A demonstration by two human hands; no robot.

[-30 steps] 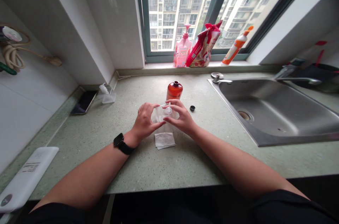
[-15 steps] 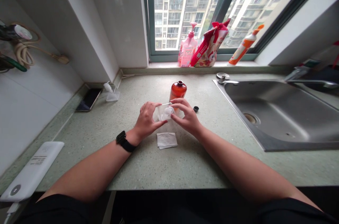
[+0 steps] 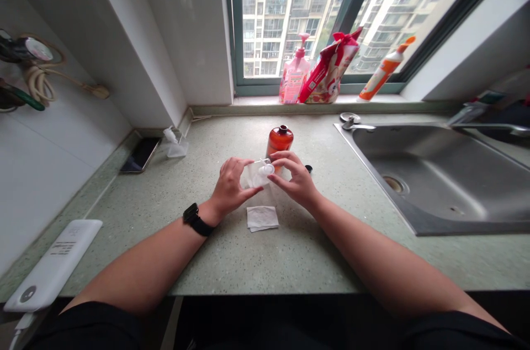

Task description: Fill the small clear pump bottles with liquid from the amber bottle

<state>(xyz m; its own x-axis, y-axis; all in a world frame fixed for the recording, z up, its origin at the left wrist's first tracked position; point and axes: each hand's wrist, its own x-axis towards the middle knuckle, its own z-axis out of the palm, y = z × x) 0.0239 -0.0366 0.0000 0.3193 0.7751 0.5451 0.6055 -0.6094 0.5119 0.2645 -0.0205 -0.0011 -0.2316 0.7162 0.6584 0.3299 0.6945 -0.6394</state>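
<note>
Above the counter my left hand (image 3: 232,181) grips a small clear plastic bottle (image 3: 253,174) by its side, thumb below and fingers on top. The bottle lies tilted on its side with a round whitish end (image 3: 266,170) facing right. At that end my right hand (image 3: 293,174) has thumb and fingertips closed around the rim; whether it is a cap or the neck I cannot make out. Just behind stands an amber bottle (image 3: 280,139) with its mouth uncovered. A small black cap (image 3: 308,169) shows partly past my right hand. In front lies a folded white tissue (image 3: 262,218).
A clear pump bottle (image 3: 176,143) and a phone (image 3: 139,155) are at the back left. A white power bank (image 3: 56,264) lies front left. The steel sink (image 3: 439,173) takes up the right. A pink pump bottle (image 3: 295,79), red bag (image 3: 331,71) and orange bottle (image 3: 385,75) line the sill.
The clear bottle has turned slightly in my hands, and its round end sits a little further right. My right hand's fingers have shifted slightly at the rim.
</note>
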